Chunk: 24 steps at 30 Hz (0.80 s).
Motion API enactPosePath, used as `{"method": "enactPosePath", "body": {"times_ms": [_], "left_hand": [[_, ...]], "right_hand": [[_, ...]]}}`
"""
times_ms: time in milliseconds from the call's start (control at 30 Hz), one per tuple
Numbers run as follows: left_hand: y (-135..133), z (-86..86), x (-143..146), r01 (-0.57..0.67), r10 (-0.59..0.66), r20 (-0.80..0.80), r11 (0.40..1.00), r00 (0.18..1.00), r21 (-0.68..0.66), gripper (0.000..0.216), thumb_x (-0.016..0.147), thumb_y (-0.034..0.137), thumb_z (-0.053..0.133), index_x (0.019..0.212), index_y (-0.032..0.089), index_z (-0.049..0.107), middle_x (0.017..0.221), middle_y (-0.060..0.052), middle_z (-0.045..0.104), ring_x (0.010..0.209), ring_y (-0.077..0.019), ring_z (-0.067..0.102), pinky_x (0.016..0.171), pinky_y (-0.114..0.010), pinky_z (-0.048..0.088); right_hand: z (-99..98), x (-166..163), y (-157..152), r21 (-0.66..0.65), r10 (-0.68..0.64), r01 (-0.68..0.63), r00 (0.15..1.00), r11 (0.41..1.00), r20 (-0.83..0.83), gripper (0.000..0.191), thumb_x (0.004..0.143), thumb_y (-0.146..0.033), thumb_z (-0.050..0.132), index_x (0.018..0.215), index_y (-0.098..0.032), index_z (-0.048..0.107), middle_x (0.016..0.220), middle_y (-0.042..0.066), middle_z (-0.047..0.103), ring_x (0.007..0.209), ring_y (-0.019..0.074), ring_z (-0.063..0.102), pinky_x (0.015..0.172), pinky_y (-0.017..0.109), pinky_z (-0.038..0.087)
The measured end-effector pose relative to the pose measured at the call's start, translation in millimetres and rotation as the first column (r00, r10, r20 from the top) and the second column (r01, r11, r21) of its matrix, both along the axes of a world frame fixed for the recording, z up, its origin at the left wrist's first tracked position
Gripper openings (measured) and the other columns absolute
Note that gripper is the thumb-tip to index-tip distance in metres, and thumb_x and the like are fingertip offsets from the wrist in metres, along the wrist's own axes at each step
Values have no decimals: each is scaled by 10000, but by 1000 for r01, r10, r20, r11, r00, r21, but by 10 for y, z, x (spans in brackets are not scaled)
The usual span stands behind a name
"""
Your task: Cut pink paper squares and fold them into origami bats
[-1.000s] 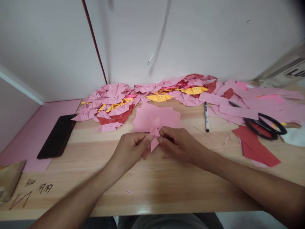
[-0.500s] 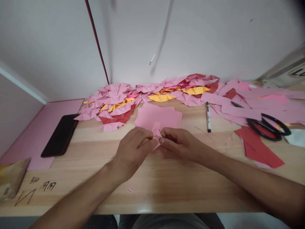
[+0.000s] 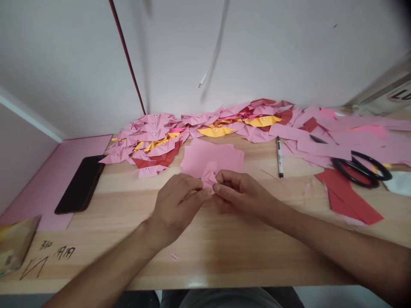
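Note:
Between my two hands is a small folded piece of pink paper [image 3: 209,179], its creased upper part showing above my fingers. My left hand [image 3: 180,205] pinches its left side between thumb and fingers. On the right side, my right hand [image 3: 242,190] grips it with the thumb in front and the fingers curled. Part of the folded paper is covered by my fingertips. Just beyond my hands lies a stack of pink paper sheets [image 3: 213,155] on the wooden table [image 3: 205,256].
Many folded pink, yellow and red paper pieces [image 3: 157,124] are heaped along the wall. A black phone [image 3: 80,184] lies left on pink sheets. On the right are a marker [image 3: 280,158], black-handled scissors [image 3: 356,173], red paper [image 3: 349,201] and pink strips [image 3: 334,143].
My hands have drawn slightly apart, and more of the folded pink paper's creased face shows between them. The whole view has shifted a little.

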<state>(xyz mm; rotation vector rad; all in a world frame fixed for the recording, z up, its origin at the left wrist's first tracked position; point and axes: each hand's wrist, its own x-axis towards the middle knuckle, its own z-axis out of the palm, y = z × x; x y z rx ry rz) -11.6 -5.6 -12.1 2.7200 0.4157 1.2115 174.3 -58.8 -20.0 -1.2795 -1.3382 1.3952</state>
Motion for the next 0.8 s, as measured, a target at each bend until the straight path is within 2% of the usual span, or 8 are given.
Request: {"method": "enactPosePath", "body": {"times_ms": [67, 133, 233, 333, 500, 633, 700, 800], "left_hand": [[-15, 23, 23, -33, 33, -2, 989, 999, -147, 123, 792, 77, 634, 870, 170, 651, 843, -37, 608, 775, -133, 551, 660, -251, 457], [-23, 52, 51, -59, 61, -5, 949, 998, -311, 96, 796, 96, 637, 843, 174, 666, 844, -31, 589, 795, -127, 555, 682, -236, 460], [-16, 75, 95, -84, 106, 9, 832, 994, -549, 59, 797, 131, 648, 796, 178, 682, 843, -25, 565, 812, -122, 555, 706, -226, 457], [4, 62, 120, -60, 113, 26, 690, 993, -721, 61, 808, 154, 641, 778, 182, 685, 849, -23, 552, 823, -120, 551, 707, -221, 449], [8, 20, 115, 13, 111, 77, 492, 991, -871, 22, 808, 183, 649, 797, 177, 667, 867, -18, 579, 842, -119, 553, 735, -218, 441], [1, 3, 110, 43, 95, 78, 327, 992, -944, 47, 817, 211, 645, 803, 166, 647, 760, 7, 614, 717, -96, 555, 664, -198, 432], [4, -4, 113, 36, 112, 74, 309, 991, -950, 70, 812, 221, 651, 783, 160, 636, 736, 13, 620, 687, -89, 549, 638, -190, 423], [8, -7, 118, 6, 126, 49, 323, 991, -946, 91, 808, 237, 655, 777, 155, 631, 754, 7, 632, 710, -99, 560, 651, -197, 426]], "right_hand": [[4, -6, 5, -12, -20, 20, 1000, 1000, -4, 225, 871, -307, 513, 700, -196, 419, 596, -57, 454, 517, 75, 410, 487, 213, 312], [2, -11, 11, -32, -22, 21, 999, 999, -25, 225, 871, -320, 519, 705, -194, 433, 604, -51, 490, 506, 75, 436, 478, 213, 324], [-10, -15, 19, -53, -17, 13, 998, 998, -67, 242, 871, -354, 529, 708, -192, 453, 620, -36, 546, 499, 79, 476, 473, 215, 354], [-26, -13, 24, -78, -14, 6, 994, 997, -106, 261, 859, -389, 551, 712, -189, 473, 625, -30, 575, 491, 78, 503, 474, 216, 385], [-34, 4, 24, -69, -4, -5, 992, 998, -126, 265, 841, -395, 587, 717, -180, 493, 643, -19, 596, 501, 74, 520, 475, 206, 397], [-13, 5, 28, -77, 9, -18, 993, 997, -118, 268, 865, -385, 550, 705, -175, 504, 647, -10, 609, 490, 67, 508, 462, 200, 387], [-9, 0, 30, -80, 17, -25, 995, 996, -103, 264, 865, -379, 547, 701, -176, 505, 646, -9, 615, 490, 68, 507, 464, 199, 391], [-24, -5, 23, -71, 13, -18, 997, 997, -71, 254, 866, -380, 545, 713, -182, 504, 674, -3, 627, 521, 81, 530, 490, 205, 412]]}}
